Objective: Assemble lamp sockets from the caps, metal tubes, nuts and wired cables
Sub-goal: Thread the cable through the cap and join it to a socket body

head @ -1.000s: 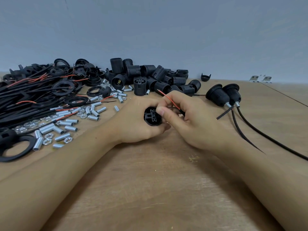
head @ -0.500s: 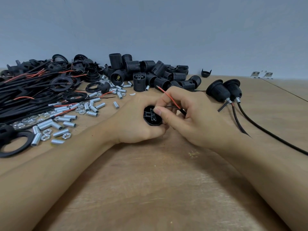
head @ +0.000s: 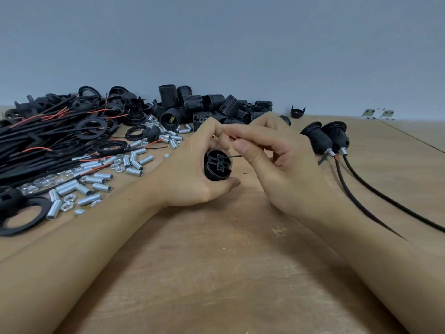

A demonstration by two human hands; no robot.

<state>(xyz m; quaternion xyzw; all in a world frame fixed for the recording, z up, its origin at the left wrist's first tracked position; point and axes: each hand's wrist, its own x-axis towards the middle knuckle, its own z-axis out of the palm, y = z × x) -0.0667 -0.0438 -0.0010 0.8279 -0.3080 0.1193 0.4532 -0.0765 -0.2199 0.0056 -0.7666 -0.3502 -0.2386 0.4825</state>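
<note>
Left hand curled round black socket body at frame centre, open end facing camera, held just above wooden counter. Right hand at 3 o'clock of socket, fingers pinching thin red wire; dark wire reaching into socket terminals. Loose metal tubes and nuts scattered at 9 o'clock. Wired cables heaped at 10 o'clock. Threaded black caps piled at 12 o'clock. Two finished sockets with black cords lying at 2 o'clock.
</note>
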